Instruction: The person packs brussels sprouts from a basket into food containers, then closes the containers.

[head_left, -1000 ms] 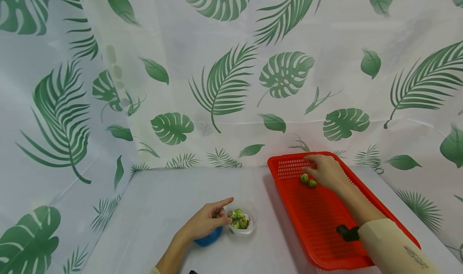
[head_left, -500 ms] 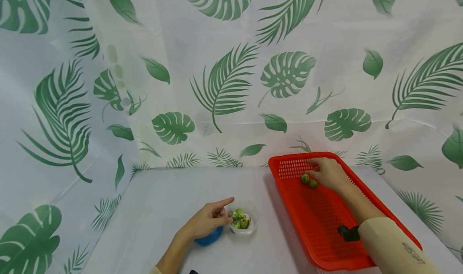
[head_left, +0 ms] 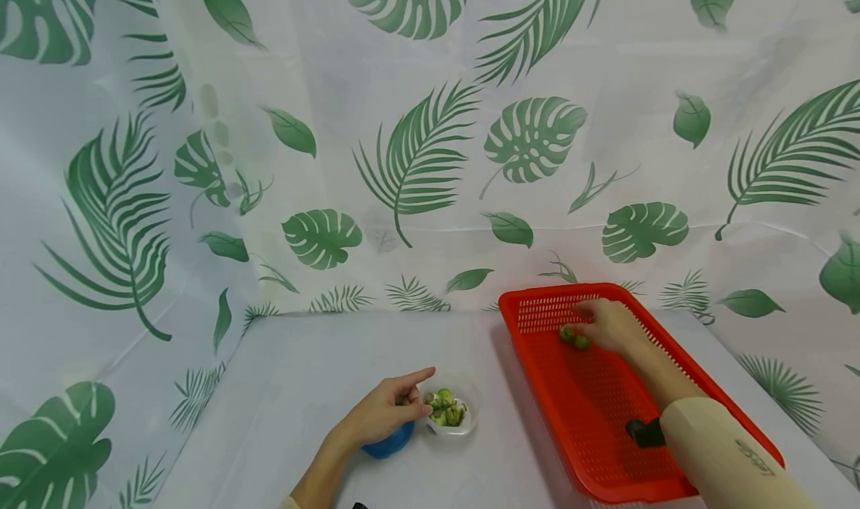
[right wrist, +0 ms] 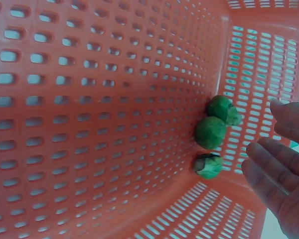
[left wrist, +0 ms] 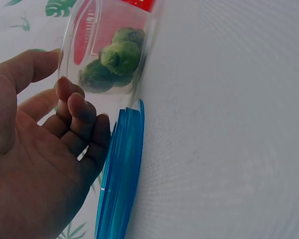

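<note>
My left hand (head_left: pixel 386 412) rests beside a clear plastic container (head_left: pixel 469 419), its thumb right at the rim and its index finger stretched along the side. The other fingers curl loosely in the left wrist view, around nothing. Several Brussels sprouts (left wrist: pixel 120 57) lie inside the container. Under that hand is a blue lid (left wrist: pixel 122 174). My right hand (head_left: pixel 608 326) reaches into the red basket (head_left: pixel 551 404), with its fingers apart and holding nothing. Three Brussels sprouts (right wrist: pixel 210 132) sit together at the basket's far end, close to the right fingertips.
The long perforated basket takes up the right side of the white table (head_left: pixel 322 352). Its raised rim stands around the right hand. A leaf-printed sheet (head_left: pixel 430 158) hangs behind and at both sides. A black wrist camera (head_left: pixel 645 433) sits on the right sleeve.
My right hand has lowered slightly toward the sprouts in the basket, and its fingertips now overlap them in the head view. The left hand and the container stay where they were.
</note>
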Action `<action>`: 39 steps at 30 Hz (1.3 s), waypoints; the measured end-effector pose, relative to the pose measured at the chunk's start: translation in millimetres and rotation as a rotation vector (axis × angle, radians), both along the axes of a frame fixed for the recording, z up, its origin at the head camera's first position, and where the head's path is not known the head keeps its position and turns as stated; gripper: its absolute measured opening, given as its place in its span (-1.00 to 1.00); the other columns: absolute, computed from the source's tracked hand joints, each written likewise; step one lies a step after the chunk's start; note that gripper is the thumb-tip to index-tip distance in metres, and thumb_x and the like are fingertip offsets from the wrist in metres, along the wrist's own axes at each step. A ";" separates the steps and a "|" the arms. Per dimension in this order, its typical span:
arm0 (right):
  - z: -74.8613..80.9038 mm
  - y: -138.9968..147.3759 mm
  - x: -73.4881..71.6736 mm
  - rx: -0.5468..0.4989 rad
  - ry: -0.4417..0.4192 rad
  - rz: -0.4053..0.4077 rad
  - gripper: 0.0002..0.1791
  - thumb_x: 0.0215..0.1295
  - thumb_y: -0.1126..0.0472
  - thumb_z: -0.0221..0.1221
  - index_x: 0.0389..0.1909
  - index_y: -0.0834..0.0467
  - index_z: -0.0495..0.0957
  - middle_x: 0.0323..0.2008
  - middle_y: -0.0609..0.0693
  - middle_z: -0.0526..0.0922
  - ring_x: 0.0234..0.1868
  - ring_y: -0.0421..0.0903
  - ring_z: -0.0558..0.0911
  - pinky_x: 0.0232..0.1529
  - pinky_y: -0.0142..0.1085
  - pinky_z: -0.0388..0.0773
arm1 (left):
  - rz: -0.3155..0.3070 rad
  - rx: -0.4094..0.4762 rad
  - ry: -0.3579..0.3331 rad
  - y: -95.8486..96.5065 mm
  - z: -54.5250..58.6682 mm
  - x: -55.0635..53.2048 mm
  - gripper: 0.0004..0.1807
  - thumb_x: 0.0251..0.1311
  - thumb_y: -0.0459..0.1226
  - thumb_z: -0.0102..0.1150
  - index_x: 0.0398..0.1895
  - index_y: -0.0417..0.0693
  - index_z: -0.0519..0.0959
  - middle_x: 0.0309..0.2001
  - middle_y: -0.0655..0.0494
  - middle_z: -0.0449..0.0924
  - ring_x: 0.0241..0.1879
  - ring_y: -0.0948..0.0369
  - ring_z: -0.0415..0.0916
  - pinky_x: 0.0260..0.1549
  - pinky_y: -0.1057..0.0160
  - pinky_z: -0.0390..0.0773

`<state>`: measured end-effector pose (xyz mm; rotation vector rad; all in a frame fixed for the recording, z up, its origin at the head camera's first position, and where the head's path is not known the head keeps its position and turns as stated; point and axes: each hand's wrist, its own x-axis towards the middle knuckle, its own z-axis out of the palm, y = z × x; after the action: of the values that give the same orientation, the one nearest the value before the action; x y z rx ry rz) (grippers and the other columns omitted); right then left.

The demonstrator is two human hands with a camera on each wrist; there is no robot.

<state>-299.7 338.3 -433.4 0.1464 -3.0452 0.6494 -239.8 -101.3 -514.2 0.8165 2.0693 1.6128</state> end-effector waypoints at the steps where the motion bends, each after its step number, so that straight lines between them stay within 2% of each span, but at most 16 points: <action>1: -1.6 1.4 -0.2 -0.001 -0.007 -0.003 -0.40 0.35 0.14 0.37 0.29 0.40 0.54 0.14 0.43 0.64 0.08 0.33 0.64 0.11 0.23 0.60 | -0.001 0.001 -0.002 0.0 0.0 0.0 -0.27 0.46 -0.30 0.22 0.62 -0.17 0.20 -0.38 0.19 0.43 -0.47 0.39 0.30 -0.41 0.45 0.36; 18: -16.8 13.3 -1.7 -0.023 -0.086 -0.031 -0.41 0.34 0.20 0.37 0.29 0.44 0.52 0.10 0.43 0.65 -0.04 0.23 0.66 0.03 0.11 0.68 | 0.003 -0.007 -0.003 0.1 1.6 0.8 -0.28 0.47 -0.30 0.21 0.62 -0.16 0.20 -0.39 0.19 0.44 -0.48 0.39 0.30 -0.41 0.44 0.36; 29: -20.0 17.7 -1.6 -0.065 -0.143 -0.018 -0.43 0.31 0.17 0.40 0.25 0.39 0.57 0.12 0.39 0.66 0.01 0.23 0.65 0.11 0.19 0.62 | 0.002 -0.003 -0.001 -0.7 1.1 1.5 -0.28 0.47 -0.30 0.21 0.62 -0.17 0.20 -0.39 0.19 0.43 -0.48 0.40 0.30 -0.41 0.45 0.36; 39: -21.8 20.2 -3.9 -0.072 -0.162 -0.003 -0.51 0.32 0.19 0.39 0.19 0.36 0.64 0.06 0.32 0.70 -0.08 0.10 0.64 0.08 0.13 0.64 | 0.002 -0.001 -0.003 -0.1 0.7 0.2 -0.28 0.47 -0.30 0.21 0.62 -0.15 0.21 -0.38 0.18 0.45 -0.47 0.40 0.32 -0.40 0.44 0.37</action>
<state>-303.6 358.6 -455.2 0.0916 -3.1683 0.8082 -239.6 -101.5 -513.5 0.8114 2.0690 1.6134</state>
